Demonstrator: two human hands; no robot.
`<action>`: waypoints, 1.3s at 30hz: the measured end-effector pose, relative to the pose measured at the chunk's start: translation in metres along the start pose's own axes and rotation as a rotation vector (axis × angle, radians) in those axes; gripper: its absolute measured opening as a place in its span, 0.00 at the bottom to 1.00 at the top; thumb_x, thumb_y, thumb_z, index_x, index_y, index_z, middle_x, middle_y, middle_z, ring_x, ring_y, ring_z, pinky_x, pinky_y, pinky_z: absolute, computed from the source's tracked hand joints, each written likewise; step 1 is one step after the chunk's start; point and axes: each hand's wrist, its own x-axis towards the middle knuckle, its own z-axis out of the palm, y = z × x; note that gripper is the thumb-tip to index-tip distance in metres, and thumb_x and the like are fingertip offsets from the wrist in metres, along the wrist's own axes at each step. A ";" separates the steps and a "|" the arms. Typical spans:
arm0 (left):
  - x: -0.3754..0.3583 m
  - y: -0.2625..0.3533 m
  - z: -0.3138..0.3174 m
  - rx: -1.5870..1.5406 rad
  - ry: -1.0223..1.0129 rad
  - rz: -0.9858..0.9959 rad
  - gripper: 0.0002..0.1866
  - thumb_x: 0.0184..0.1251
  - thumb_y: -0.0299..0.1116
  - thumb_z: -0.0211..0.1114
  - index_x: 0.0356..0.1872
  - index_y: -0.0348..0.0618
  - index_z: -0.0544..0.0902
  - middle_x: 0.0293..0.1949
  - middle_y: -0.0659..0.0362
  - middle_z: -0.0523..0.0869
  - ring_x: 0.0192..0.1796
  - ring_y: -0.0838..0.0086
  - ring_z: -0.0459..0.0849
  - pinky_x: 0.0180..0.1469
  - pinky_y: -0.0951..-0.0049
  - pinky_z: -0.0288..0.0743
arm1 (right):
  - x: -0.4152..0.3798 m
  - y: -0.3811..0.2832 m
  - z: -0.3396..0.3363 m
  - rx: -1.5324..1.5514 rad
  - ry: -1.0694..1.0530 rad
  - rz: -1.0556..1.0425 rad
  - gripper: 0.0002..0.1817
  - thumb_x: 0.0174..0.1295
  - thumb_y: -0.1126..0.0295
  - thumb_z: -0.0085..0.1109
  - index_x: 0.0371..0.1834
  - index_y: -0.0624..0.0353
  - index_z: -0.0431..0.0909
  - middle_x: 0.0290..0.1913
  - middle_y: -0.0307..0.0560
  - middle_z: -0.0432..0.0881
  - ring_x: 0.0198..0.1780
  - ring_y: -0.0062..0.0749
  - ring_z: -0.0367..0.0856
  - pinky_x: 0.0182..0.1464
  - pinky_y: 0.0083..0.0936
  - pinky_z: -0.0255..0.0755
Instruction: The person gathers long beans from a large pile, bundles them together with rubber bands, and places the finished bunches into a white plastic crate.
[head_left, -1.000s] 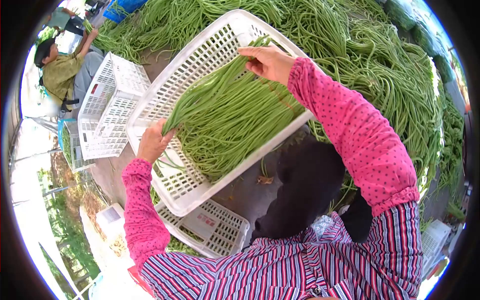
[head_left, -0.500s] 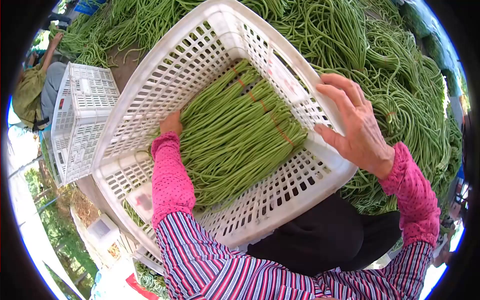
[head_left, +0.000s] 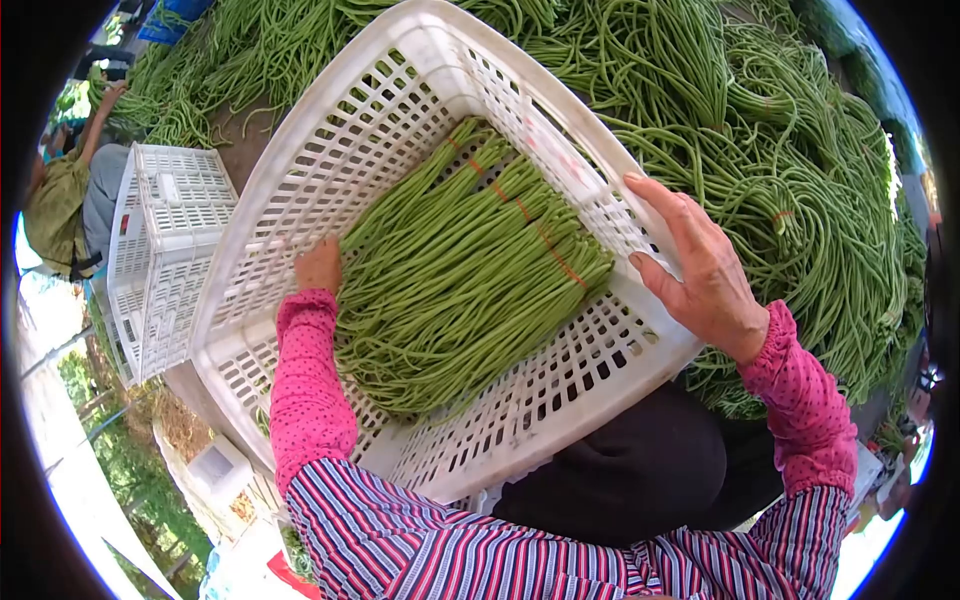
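A white slatted plastic crate (head_left: 330,150) stands tilted in front of me. Inside lie bundles of long green yard-long beans (head_left: 460,290), side by side, with red bands near their far right ends. My left hand (head_left: 318,265) is inside the crate, at the left edge of the beans, its fingers mostly hidden. My right hand (head_left: 708,272) clasps the crate's right rim, thumb on the inner side and fingers over the outside. Pink dotted sleeves cover both forearms.
Large heaps of loose yard-long beans (head_left: 820,230) spread behind and to the right. Another white crate (head_left: 175,240) stands at the left, near a seated person (head_left: 60,210). A blue container (head_left: 172,22) is at the far upper left.
My left hand has moved left along the crate's inside, and the beans' left ends have spread that way. My right hand has closed from hovering at the rim onto it.
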 end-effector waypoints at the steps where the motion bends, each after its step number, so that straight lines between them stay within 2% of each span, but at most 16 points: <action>1: -0.006 0.000 -0.001 0.094 0.049 0.040 0.13 0.60 0.27 0.57 0.47 0.47 0.74 0.40 0.58 0.84 0.40 0.60 0.85 0.43 0.52 0.74 | -0.003 -0.001 0.003 -0.002 0.005 0.003 0.38 0.51 0.78 0.60 0.68 0.54 0.59 0.41 0.54 0.74 0.42 0.49 0.75 0.43 0.39 0.71; 6: -0.024 -0.002 0.032 0.302 0.134 0.066 0.18 0.58 0.28 0.60 0.50 0.50 0.72 0.44 0.61 0.82 0.43 0.65 0.85 0.44 0.56 0.73 | -0.005 0.001 0.000 -0.034 0.035 0.004 0.37 0.51 0.78 0.59 0.68 0.53 0.61 0.38 0.51 0.75 0.39 0.46 0.76 0.40 0.37 0.72; 8: -0.027 0.010 -0.005 0.279 -0.111 -0.024 0.20 0.56 0.30 0.63 0.51 0.50 0.72 0.45 0.59 0.81 0.48 0.65 0.83 0.47 0.54 0.72 | -0.002 0.002 0.002 -0.055 0.096 -0.017 0.37 0.51 0.78 0.60 0.68 0.53 0.61 0.36 0.50 0.74 0.38 0.44 0.75 0.39 0.37 0.72; 10: -0.025 0.029 -0.042 0.228 -0.219 -0.100 0.20 0.55 0.32 0.65 0.50 0.49 0.74 0.47 0.55 0.81 0.51 0.63 0.81 0.49 0.51 0.71 | -0.004 -0.001 -0.003 -0.049 -0.008 0.057 0.34 0.53 0.77 0.60 0.66 0.55 0.63 0.44 0.52 0.77 0.44 0.46 0.77 0.46 0.37 0.72; 12: -0.018 0.061 -0.077 0.088 -0.129 0.012 0.19 0.58 0.33 0.62 0.52 0.45 0.74 0.49 0.51 0.80 0.52 0.57 0.80 0.51 0.50 0.71 | -0.004 0.005 0.002 -0.089 0.074 -0.002 0.34 0.52 0.74 0.59 0.65 0.54 0.63 0.31 0.48 0.73 0.34 0.42 0.75 0.36 0.36 0.72; 16: 0.062 0.103 -0.024 -0.469 0.192 0.373 0.21 0.61 0.34 0.59 0.54 0.39 0.73 0.51 0.47 0.79 0.52 0.52 0.78 0.55 0.50 0.70 | -0.010 0.007 0.005 -0.106 0.109 0.018 0.29 0.55 0.72 0.53 0.64 0.56 0.65 0.29 0.50 0.74 0.30 0.44 0.77 0.30 0.39 0.72; 18: 0.105 0.128 -0.005 -0.340 0.361 0.285 0.22 0.63 0.36 0.57 0.57 0.34 0.72 0.52 0.46 0.78 0.53 0.51 0.77 0.55 0.54 0.71 | -0.010 0.008 0.003 -0.084 0.118 0.024 0.28 0.56 0.73 0.52 0.64 0.56 0.65 0.28 0.51 0.74 0.30 0.45 0.77 0.29 0.40 0.72; 20: 0.126 0.157 -0.008 -0.240 0.348 0.243 0.23 0.65 0.39 0.57 0.55 0.33 0.72 0.53 0.46 0.77 0.54 0.52 0.76 0.55 0.54 0.72 | -0.010 0.010 0.009 -0.060 0.175 0.021 0.25 0.59 0.71 0.51 0.62 0.55 0.67 0.28 0.52 0.75 0.30 0.46 0.78 0.28 0.42 0.71; 22: 0.109 0.199 -0.051 -0.097 0.068 -0.138 0.25 0.65 0.43 0.57 0.57 0.36 0.71 0.53 0.46 0.76 0.55 0.50 0.76 0.57 0.55 0.71 | -0.015 0.011 0.008 -0.037 0.207 0.007 0.24 0.59 0.70 0.51 0.61 0.55 0.67 0.28 0.51 0.75 0.30 0.47 0.78 0.29 0.42 0.71; 23: 0.104 0.205 -0.051 -0.197 0.143 -0.220 0.28 0.64 0.45 0.59 0.59 0.38 0.69 0.51 0.45 0.75 0.54 0.50 0.76 0.55 0.54 0.72 | -0.014 0.011 0.009 -0.036 0.216 0.015 0.24 0.59 0.70 0.51 0.61 0.55 0.67 0.28 0.51 0.75 0.30 0.47 0.78 0.29 0.42 0.71; 26: 0.114 0.195 -0.014 -0.194 0.395 -0.170 0.29 0.63 0.46 0.60 0.60 0.39 0.68 0.51 0.45 0.74 0.52 0.50 0.76 0.51 0.53 0.74 | -0.014 0.010 0.007 -0.008 0.191 0.075 0.24 0.59 0.70 0.51 0.60 0.55 0.68 0.28 0.52 0.76 0.30 0.47 0.79 0.29 0.42 0.72; 30: 0.099 0.203 -0.028 -0.267 0.363 -0.209 0.33 0.61 0.50 0.61 0.62 0.40 0.67 0.51 0.45 0.74 0.51 0.50 0.77 0.49 0.51 0.74 | -0.016 0.009 0.004 0.037 0.171 0.092 0.24 0.57 0.70 0.52 0.60 0.56 0.69 0.30 0.54 0.79 0.33 0.49 0.81 0.31 0.43 0.73; 32: 0.098 0.205 -0.030 -0.229 0.317 -0.184 0.34 0.62 0.55 0.58 0.61 0.38 0.69 0.50 0.43 0.75 0.50 0.50 0.77 0.49 0.51 0.73 | -0.015 0.010 0.007 0.024 0.221 0.065 0.24 0.56 0.72 0.54 0.59 0.55 0.68 0.27 0.49 0.74 0.30 0.46 0.78 0.28 0.41 0.71; 34: 0.101 0.214 -0.022 -0.426 0.111 -0.183 0.34 0.63 0.58 0.53 0.57 0.38 0.74 0.47 0.42 0.76 0.49 0.48 0.77 0.48 0.51 0.73 | -0.018 0.012 0.006 0.061 0.232 0.063 0.24 0.56 0.72 0.54 0.59 0.55 0.68 0.27 0.49 0.75 0.31 0.46 0.78 0.29 0.42 0.71; 37: 0.072 0.231 -0.021 -0.609 0.289 0.022 0.32 0.63 0.60 0.50 0.55 0.41 0.78 0.44 0.43 0.78 0.49 0.47 0.77 0.47 0.49 0.71 | -0.017 0.010 0.006 0.108 0.218 0.078 0.23 0.56 0.71 0.55 0.58 0.56 0.69 0.28 0.51 0.75 0.33 0.47 0.78 0.31 0.43 0.71; 39: 0.071 0.225 -0.019 -0.634 0.271 -0.006 0.32 0.63 0.60 0.51 0.55 0.44 0.78 0.44 0.43 0.79 0.49 0.46 0.77 0.48 0.50 0.71 | -0.018 0.009 0.003 0.117 0.187 0.097 0.23 0.56 0.70 0.56 0.57 0.57 0.69 0.29 0.52 0.76 0.34 0.48 0.78 0.33 0.44 0.71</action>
